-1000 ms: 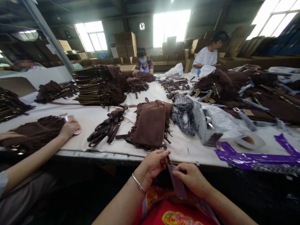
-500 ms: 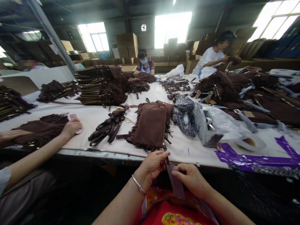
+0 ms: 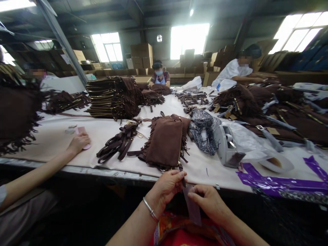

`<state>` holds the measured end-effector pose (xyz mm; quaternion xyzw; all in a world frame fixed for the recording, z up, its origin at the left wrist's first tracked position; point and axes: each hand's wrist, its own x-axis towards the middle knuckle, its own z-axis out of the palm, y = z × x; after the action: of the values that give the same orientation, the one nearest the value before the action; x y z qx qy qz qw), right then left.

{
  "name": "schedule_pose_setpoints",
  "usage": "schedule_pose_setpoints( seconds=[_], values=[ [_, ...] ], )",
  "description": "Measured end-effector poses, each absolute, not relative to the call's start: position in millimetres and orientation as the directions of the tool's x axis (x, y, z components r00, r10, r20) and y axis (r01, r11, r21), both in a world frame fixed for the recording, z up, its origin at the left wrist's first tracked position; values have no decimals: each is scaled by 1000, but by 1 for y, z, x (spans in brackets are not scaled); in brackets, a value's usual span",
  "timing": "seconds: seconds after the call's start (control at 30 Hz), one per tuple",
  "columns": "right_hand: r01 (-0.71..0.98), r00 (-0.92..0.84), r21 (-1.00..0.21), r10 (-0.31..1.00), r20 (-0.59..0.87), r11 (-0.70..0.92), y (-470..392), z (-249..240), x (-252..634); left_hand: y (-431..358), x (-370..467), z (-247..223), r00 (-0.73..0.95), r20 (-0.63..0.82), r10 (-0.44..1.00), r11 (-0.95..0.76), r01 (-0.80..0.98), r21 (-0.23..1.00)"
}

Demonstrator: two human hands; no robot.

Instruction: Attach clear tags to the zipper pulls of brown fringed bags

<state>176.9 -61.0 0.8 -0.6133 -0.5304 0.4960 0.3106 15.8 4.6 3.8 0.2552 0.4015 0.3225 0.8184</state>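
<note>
A brown fringed pouch (image 3: 164,141) with a gold zip along its right side lies at the table's near edge. From its lower right corner a short dark strap (image 3: 181,169) hangs down over the edge. My left hand (image 3: 170,184) pinches this strap between thumb and fingers. Just right of it, my right hand (image 3: 208,201) grips a translucent plastic strip (image 3: 194,210) by its upper part. The strip's top end meets the strap's lower end; whether it wraps round the strap I cannot tell.
Left of the pouch lie bundled dark straps (image 3: 116,143). A tape dispenser (image 3: 227,145), speckled cloth (image 3: 203,131) and purple tape (image 3: 271,181) are on the right. Behind stands a stack of pouches (image 3: 112,97). A co-worker's hand (image 3: 78,141) holds a pink comb (image 3: 87,146) at left.
The co-worker at left has lifted a fringed pouch off the table. The person at back right has bent lower. My hands keep their hold, barely moved; the view has tilted up slightly.
</note>
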Motion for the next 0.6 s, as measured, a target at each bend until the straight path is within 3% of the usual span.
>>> schedule_pose_setpoints(
  seconds=[0.23, 0.6],
  values=[
    [359, -74, -904, 959, -275, -232, -59, 3, 176, 5, 18, -2, 467, -466, 751, 636, -323, 701],
    [391, -88, -885, 947, -309, -252, -62, 4, 175, 9, 15, 4, 462, -529, 712, 692, -337, 639]
  ],
)
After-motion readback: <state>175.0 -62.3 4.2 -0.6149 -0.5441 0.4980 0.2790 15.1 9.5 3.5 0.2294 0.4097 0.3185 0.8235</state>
